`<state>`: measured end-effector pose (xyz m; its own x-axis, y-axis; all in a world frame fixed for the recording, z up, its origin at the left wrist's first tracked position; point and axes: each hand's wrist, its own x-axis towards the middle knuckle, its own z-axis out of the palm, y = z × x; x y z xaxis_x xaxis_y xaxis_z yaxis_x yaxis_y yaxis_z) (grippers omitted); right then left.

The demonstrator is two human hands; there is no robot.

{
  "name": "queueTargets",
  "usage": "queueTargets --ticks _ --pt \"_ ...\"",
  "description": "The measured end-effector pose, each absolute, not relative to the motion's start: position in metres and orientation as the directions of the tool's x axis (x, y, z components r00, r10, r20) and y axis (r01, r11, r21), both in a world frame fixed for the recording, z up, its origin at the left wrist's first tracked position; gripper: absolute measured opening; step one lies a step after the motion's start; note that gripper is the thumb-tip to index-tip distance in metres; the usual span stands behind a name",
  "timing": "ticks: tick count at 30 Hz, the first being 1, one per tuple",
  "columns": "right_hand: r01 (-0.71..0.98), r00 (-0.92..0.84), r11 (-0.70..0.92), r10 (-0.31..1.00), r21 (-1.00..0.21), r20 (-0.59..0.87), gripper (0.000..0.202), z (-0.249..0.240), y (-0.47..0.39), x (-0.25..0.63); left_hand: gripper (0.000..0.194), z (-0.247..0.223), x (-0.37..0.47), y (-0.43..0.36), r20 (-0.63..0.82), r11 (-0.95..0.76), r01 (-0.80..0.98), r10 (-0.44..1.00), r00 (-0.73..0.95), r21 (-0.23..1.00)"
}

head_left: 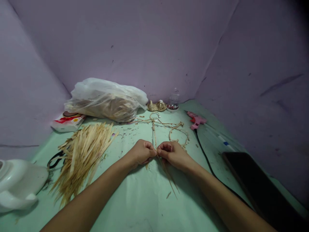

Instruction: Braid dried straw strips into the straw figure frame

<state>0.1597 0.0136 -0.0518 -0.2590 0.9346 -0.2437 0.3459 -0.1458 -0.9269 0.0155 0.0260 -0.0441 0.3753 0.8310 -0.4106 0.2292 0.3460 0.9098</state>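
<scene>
A twisted cord of dry straw-like fibre (154,133) runs down the middle of the green table, from a loop at its far end to my fingers. My left hand (143,151) pinches the cord's near end from the left. Close against it, my right hand (172,154) pinches the same spot from the right, fingers curled. Loose fibre strands (169,176) trail below my right hand. More cord (178,131) lies in curves to the right. What sits exactly between the fingertips is too small to make out.
Left of my hands lies a pile of dry fibre strips (84,154), over black scissor handles (55,159). Behind are a plastic bag (106,100), a tissue pack (69,123) and a small woven piece (156,106). A pink glue gun (198,121) and black phone (256,180) lie right.
</scene>
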Motion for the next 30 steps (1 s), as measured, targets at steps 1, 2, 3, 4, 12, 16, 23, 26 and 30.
queueTargets --ticks 1,2,3,4,12,16,23,26,30 --pt "0.389 -0.261 -0.105 0.94 -0.915 -0.219 0.008 -0.052 0.014 0.161 0.01 -0.044 0.016 0.026 -0.409 0.351 0.216 0.834 0.37 0.911" --pt "0.437 -0.262 -0.068 0.944 -0.897 -0.199 0.009 -0.052 0.014 0.163 0.01 -0.044 0.017 0.027 -0.414 0.36 0.21 0.835 0.362 0.909" --pt "0.484 -0.259 -0.038 0.948 -0.874 -0.185 0.01 -0.052 0.014 0.164 0.009 -0.044 0.018 0.027 -0.425 0.371 0.211 0.834 0.352 0.904" --pt "0.529 -0.255 -0.017 0.95 -0.848 -0.178 0.012 -0.052 0.014 0.166 0.008 -0.044 0.019 0.027 -0.436 0.381 0.218 0.833 0.34 0.898" --pt "0.71 -0.218 0.024 0.958 -0.703 -0.188 0.018 -0.044 0.013 0.17 0.009 -0.037 0.024 0.024 -0.473 0.402 0.283 0.842 0.26 0.871" --pt "0.727 -0.188 -0.033 0.951 -0.686 -0.245 0.019 -0.038 0.005 0.16 0.011 -0.036 0.026 0.023 -0.529 0.456 0.312 0.822 0.213 0.834" --pt "0.893 -0.14 0.086 0.986 -0.442 -0.091 0.021 -0.026 -0.015 0.14 0.013 -0.042 0.022 0.024 -0.568 0.528 0.209 0.772 0.287 0.823" --pt "0.937 -0.151 0.123 0.987 -0.328 -0.061 0.023 -0.026 -0.021 0.134 0.014 -0.042 0.019 0.025 -0.559 0.519 0.206 0.77 0.308 0.829" --pt "0.915 -0.243 0.199 0.966 -0.351 -0.086 0.021 -0.023 -0.022 0.137 0.008 -0.042 0.02 0.024 -0.533 0.483 0.23 0.793 0.294 0.845"
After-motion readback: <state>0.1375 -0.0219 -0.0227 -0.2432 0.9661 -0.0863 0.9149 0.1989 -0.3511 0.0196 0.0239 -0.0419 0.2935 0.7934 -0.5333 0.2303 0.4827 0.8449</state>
